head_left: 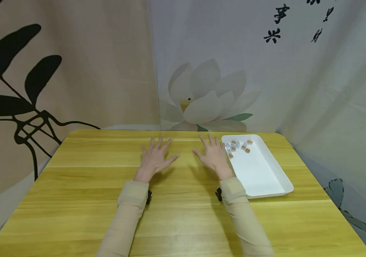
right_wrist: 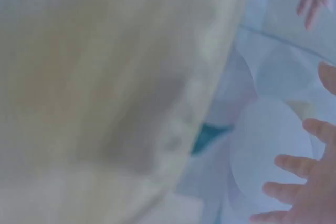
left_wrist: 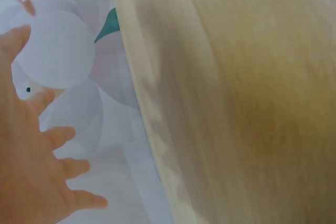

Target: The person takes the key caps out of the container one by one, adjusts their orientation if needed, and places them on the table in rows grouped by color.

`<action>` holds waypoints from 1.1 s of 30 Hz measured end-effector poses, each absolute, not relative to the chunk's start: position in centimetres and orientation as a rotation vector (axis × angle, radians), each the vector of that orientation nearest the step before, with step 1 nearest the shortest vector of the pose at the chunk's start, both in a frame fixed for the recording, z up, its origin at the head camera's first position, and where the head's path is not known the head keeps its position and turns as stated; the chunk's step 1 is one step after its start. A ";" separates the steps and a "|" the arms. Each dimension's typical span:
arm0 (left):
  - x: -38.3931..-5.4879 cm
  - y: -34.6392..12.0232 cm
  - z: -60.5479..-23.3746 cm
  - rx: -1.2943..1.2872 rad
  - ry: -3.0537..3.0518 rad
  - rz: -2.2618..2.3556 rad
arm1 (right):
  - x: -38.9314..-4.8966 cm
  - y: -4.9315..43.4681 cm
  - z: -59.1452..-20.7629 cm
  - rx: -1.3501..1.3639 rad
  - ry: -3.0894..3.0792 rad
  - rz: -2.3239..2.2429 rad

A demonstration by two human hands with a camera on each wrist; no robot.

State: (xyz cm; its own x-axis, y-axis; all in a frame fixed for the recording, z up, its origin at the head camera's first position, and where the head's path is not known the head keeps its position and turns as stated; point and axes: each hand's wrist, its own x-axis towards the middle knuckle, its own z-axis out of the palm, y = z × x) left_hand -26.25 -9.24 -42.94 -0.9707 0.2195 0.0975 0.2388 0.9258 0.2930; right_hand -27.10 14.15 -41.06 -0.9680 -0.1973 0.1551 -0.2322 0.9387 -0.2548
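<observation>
In the head view both hands hover over the wooden table [head_left: 183,214] with fingers spread and palms down. My left hand [head_left: 154,159] is left of centre and holds nothing. My right hand [head_left: 214,157], also without anything in it, is beside the left rim of a white tray [head_left: 266,171], its fingertips overlapping that rim in this view. Several small square tiles [head_left: 233,148], some brown and some pale, lie loosely grouped at the tray's far left corner. The left wrist view shows the left hand [left_wrist: 31,150] with fingers outstretched; the right wrist view shows the right hand [right_wrist: 310,182] likewise.
A curtain [head_left: 105,64] hangs behind the table, printed with leaves, a white lotus [head_left: 208,96] and dark written characters. Its cloth continues down past the table's right edge. Dark devices [head_left: 219,194] sit at both wrists below the cuffs.
</observation>
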 end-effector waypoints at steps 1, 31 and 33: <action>-26.3 -9.2 -43.0 -0.364 -3.007 -0.487 | -27.2 14.7 -40.5 0.327 -2.954 0.430; -25.6 -7.9 -42.8 -0.574 -2.793 -1.031 | -26.0 39.0 -39.8 0.305 -3.308 0.457; -25.6 -7.6 -42.6 -0.589 -2.783 -1.026 | -26.1 39.0 -40.2 0.314 -3.273 0.451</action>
State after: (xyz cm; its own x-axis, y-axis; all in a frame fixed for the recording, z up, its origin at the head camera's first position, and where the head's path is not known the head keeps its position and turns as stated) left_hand -25.61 -7.58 -42.60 -0.9176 0.3176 0.2393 0.3969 0.6948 0.5997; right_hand -26.09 39.03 -40.19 -0.9667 -0.2088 -0.1481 -0.1610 0.9457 -0.2824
